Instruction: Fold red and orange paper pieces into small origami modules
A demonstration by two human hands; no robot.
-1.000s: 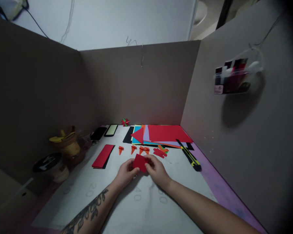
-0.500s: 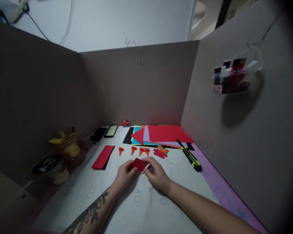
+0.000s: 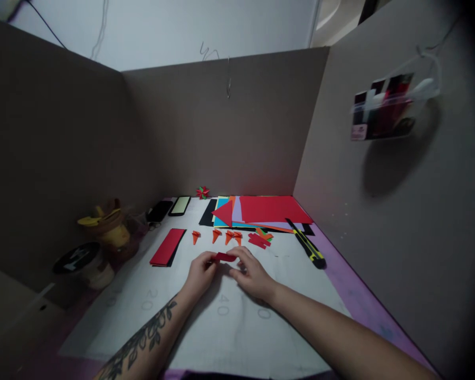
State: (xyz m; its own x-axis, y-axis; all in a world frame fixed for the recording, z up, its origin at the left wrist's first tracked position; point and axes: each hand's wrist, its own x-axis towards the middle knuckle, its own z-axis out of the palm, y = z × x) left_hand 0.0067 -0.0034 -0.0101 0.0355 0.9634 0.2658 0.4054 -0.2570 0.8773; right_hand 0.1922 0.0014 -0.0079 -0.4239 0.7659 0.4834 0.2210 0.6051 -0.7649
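A small piece of red paper (image 3: 225, 257) is held up between my two hands, seen nearly edge-on. My left hand (image 3: 201, 272) pinches its left end with thumb and fingers. At the right end, the fingertips of my right hand (image 3: 253, 274) are on the paper, while the thumb sits lower and a little off it. Just beyond my hands, several small folded orange paper pieces (image 3: 216, 236) stand in a row. Small red paper strips (image 3: 259, 240) lie to their right, with orange and green strips (image 3: 265, 235) behind.
A stack of red paper (image 3: 168, 247) lies left. Coloured sheets (image 3: 275, 209) spread at the back, near a cutter knife (image 3: 306, 244), a paper star (image 3: 202, 192) and a phone (image 3: 180, 206). A pot (image 3: 113, 232) and a lidded tub (image 3: 85, 264) stand left. Grey panels (image 3: 221, 132) surround the table.
The red paper has tilted from showing a broad face to a thin strip. My right thumb has come away from its lower edge. The camera view has shifted slightly.
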